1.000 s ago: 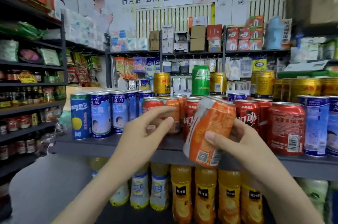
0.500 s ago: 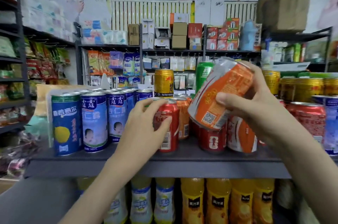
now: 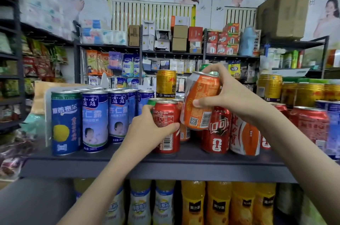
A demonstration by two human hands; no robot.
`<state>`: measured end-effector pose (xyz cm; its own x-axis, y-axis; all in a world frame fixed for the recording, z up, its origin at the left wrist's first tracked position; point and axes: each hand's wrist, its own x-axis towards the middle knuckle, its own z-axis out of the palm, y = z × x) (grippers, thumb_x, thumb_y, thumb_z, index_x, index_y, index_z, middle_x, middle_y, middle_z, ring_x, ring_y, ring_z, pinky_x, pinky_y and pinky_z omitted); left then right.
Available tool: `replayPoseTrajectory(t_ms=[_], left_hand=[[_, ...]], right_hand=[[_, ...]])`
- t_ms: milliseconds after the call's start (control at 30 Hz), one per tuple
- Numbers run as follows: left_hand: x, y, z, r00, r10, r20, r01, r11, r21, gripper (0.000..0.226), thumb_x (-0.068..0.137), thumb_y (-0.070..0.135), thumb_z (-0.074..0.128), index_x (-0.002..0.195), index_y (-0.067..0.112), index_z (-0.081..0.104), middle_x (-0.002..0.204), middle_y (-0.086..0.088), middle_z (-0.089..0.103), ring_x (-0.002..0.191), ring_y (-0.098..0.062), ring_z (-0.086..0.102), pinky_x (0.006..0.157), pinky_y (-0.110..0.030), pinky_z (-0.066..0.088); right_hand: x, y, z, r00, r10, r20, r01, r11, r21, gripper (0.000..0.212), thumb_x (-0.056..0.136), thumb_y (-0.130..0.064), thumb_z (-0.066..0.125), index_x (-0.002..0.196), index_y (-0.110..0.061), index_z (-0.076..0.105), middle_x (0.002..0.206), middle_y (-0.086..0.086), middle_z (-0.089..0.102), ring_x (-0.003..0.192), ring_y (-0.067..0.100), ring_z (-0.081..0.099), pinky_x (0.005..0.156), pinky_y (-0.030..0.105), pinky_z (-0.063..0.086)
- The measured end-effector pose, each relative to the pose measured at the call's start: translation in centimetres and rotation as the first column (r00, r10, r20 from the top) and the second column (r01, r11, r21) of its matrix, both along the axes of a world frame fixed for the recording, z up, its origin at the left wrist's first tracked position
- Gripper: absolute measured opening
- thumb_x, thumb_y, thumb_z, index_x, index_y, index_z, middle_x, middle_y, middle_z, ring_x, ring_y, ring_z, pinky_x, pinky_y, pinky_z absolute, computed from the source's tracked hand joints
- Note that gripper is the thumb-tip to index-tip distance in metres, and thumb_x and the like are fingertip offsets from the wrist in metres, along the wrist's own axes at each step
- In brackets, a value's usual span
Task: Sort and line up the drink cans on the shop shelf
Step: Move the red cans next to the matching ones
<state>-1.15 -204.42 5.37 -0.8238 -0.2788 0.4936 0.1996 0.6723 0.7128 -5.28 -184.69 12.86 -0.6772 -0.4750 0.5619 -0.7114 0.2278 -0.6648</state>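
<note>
While the left hand (image 3: 147, 132) grips a red can (image 3: 166, 127) standing on the shelf (image 3: 128, 167), the right hand (image 3: 233, 96) holds a tilted orange can (image 3: 200, 101) above it.

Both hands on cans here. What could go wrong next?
1. The orange can is tilted in the air in the right hand. If the grip slips, it may drop onto the cola can below and topple the front row.
2. Its lower edge sits right by the red can that the left hand holds, so moving either could knock them together.
</note>
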Motion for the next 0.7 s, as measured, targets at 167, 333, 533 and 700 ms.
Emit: replayPoseTrajectory(t_ms=[167,333,533,700], left_hand=[[1.2,-0.7,-0.5,0.996,0.012,-0.088,0.007,0.977,0.212,0.073,0.067,0.041,0.08,0.128,0.025,0.043,0.099,0.016,0.051,0.083,-0.001,0.053,0.08,-0.024,0.041],[2.6,-2.2,-0.8,0.989,-0.011,-0.147,0.063,0.934,0.352,0.092,0.036,0.06,0.083,0.116,0.027,0.052,0.101,0.007,0.07,0.09,-0.009,0.067,0.086,-0.037,0.052],[3.5,-2.2,-0.7,0.983,-0.054,-0.175,0.12,0.913,0.39,0.089,0.042,0.05,0.077,0.123,0.022,0.053,0.105,0.004,0.07,0.092,-0.012,0.067,0.082,-0.034,0.052],[3.7,-1.0,-0.9,0.973,-0.144,-0.179,0.21,0.876,0.435,0.058,0.058,0.037,0.079,0.111,0.024,0.06,0.096,0.006,0.073,0.081,-0.003,0.069,0.067,-0.019,0.05]], right_hand=[[-0.2,-0.5,0.7,1.0,-0.005,-0.03,0.011,0.981,0.195,0.074,0.061,-0.011,0.086,0.115,-0.021,0.036,0.098,0.003,0.066,0.082,0.017,0.071,0.074,0.036,0.059],[-0.7,-2.0,0.5,0.963,-0.072,-0.261,0.209,0.81,0.548,0.07,0.06,-0.037,0.086,0.109,-0.022,0.038,0.096,-0.006,0.064,0.086,0.014,0.065,0.082,0.029,0.052],[-0.9,-3.4,0.4,0.836,-0.133,-0.532,0.512,0.535,0.672,0.071,0.067,-0.068,0.065,0.111,-0.019,0.039,0.084,-0.014,0.053,0.098,0.016,0.051,0.114,0.051,-0.005],[-0.4,-3.0,0.1,0.792,-0.147,-0.593,0.588,0.446,0.675,0.068,0.076,-0.067,0.058,0.129,-0.025,0.049,0.106,-0.01,0.062,0.126,0.018,0.046,0.108,0.054,-0.019]])
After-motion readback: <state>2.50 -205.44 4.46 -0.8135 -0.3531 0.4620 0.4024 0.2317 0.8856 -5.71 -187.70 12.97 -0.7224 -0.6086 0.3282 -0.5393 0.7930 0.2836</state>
